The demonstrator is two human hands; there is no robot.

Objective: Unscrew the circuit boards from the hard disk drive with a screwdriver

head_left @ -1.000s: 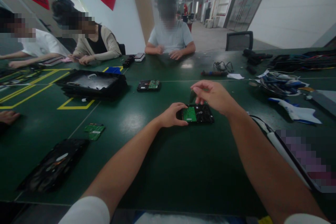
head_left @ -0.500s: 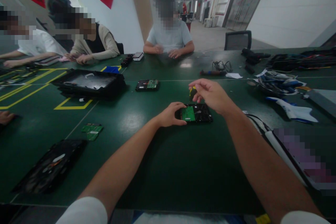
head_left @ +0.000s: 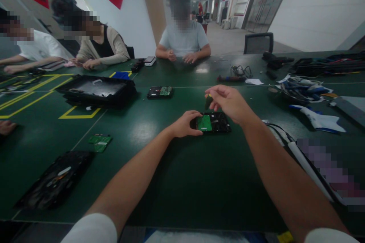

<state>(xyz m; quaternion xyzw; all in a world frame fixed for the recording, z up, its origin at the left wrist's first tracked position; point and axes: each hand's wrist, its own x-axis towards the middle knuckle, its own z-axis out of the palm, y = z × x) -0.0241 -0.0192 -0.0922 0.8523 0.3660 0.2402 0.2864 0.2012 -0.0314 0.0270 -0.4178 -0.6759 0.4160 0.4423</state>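
Forearms are seen reaching out from the near edge of the dark green table (head_left: 176, 182), which looks like a smooth matte mat with a slight sheen. Off to the near left, a black opened drive casing (head_left: 55, 182) is laid flat, and a couple of loose green circuit boards (head_left: 100, 142) are parked just beyond it.

Further out, dead centre, the hard drive (head_left: 213, 122) is lying flat on the mat with its board side up: a black rectangular metal body with a bright green PCB covering the left part. It's pinned at its left end by the left hand (head_left: 185, 124), fingers curled around the edge, probably so it can't slide or spin while it's being worked on. Right above its far edge, the right hand (head_left: 228, 102) is closed in a pinch around a small screwdriver (head_left: 208, 101), dark handle with a yellowish cap, held roughly upright with the tip down toward the drive. Whether the tip is actually seated in a screw can't be told.

Beyond that, a second hard drive (head_left: 160, 92) is set board-up, with a shallow black tray (head_left: 95, 90) to its left inside yellow floor-tape style markings. A tangle of cables (head_left: 302, 89) is piled at the right. Three other people are seated at the far side, hands busy on the table.
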